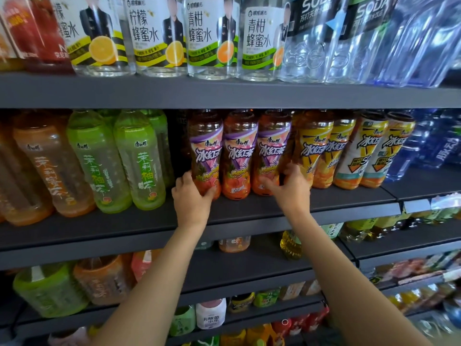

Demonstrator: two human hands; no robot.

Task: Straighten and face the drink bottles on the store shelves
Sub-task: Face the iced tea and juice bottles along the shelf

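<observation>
Three iced tea bottles with purple-pink labels stand side by side on the middle shelf, labels facing out. My left hand grips the base of the left purple-label bottle. My right hand grips the base of the right purple-label bottle. The middle purple-label bottle stands between them, untouched. All three stand set back from the shelf's front edge.
Green jasmine tea bottles stand to the left, yellow-label iced tea bottles to the right, blue water bottles further right. Honey water bottles fill the upper shelf. Lower shelves hold more drinks.
</observation>
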